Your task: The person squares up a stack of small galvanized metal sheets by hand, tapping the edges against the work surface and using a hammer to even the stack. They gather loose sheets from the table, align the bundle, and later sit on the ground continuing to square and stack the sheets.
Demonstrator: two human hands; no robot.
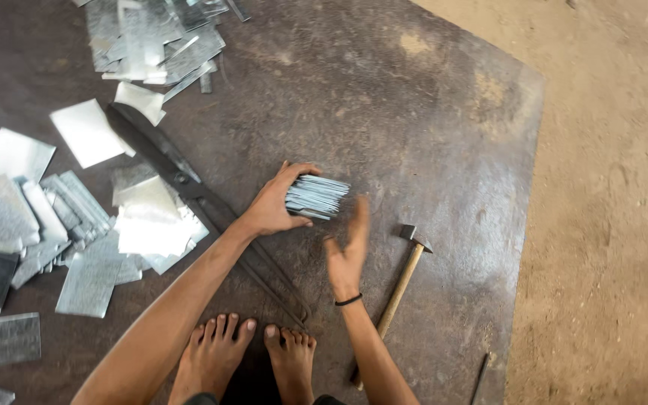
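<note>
Your left hand [271, 206] is clamped on one end of the stack of cut metal strips [316, 196], held on edge on the dark steel plate [429, 135]. Your right hand [348, 247] is open flat, just beside the free end, blurred. Looks like squaring the stack; next calls for an even tap. Hammer [403, 281] and long shears [204, 202] lie on the plate, sheet offcuts [76, 217] left, dirt floor [609, 187] right.

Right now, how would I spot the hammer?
Find the big dark metal sheet on the dirt floor. Just beside the right hand lies the hammer: the only thing with a pale wooden handle, unlike the long black shears.
</note>
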